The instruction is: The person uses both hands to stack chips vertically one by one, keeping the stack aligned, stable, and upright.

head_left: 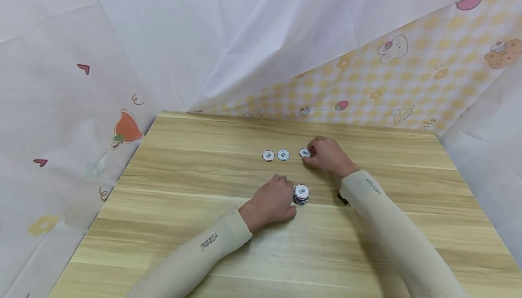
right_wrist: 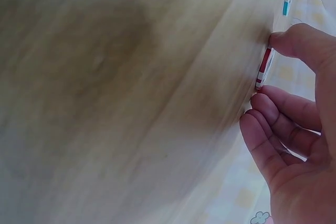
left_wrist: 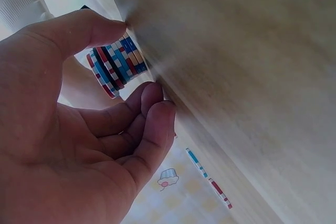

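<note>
Resting at the table's middle, my left hand is just left of a stack of poker chips with a white-faced "100" chip on top. Its fingers curl loosely, with thumb and fingertips near the wood. In the left wrist view the stack's striped edges show beyond the gap between thumb and fingers; whether they touch is unclear. Farther back, my right hand pinches a single "100" poker chip by its rim. That chip's red and white edge lies flat on the table between thumb and index finger.
To the left of the pinched chip, a red-edged "100" chip and a blue-edged "10" chip lie flat in a row. The wooden table meets a yellow checked cloth at its back edge. White patterned sheets hang at the sides.
</note>
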`<action>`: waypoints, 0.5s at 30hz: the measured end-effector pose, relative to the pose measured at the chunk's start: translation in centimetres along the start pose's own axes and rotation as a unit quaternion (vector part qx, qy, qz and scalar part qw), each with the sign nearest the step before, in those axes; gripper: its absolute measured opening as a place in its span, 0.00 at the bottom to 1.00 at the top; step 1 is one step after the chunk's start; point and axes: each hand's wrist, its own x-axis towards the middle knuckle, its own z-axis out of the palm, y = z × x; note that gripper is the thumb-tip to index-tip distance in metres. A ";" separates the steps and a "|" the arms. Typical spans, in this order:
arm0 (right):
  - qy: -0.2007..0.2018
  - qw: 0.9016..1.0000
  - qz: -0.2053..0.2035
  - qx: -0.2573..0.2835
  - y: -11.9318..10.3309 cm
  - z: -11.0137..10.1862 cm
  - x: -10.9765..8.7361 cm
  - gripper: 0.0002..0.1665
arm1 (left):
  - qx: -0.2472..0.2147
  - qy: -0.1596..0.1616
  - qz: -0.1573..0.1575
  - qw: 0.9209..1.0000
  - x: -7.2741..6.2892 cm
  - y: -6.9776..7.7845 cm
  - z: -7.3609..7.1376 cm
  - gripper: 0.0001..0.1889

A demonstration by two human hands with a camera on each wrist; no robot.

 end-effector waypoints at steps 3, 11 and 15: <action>-0.002 1.000 0.005 0.000 -0.2 0.1 0.2 0.20 | 0.000 0.003 0.001 1.000 0.0 0.0 0.0 0.18; -0.011 1.000 0.013 0.004 -0.4 -0.1 0.7 0.20 | -0.002 0.003 -0.001 1.000 0.0 0.1 0.0 0.18; -0.021 1.000 0.021 0.006 -0.3 -0.1 0.9 0.22 | 0.000 -0.002 -0.001 1.000 -0.1 0.1 -0.1 0.18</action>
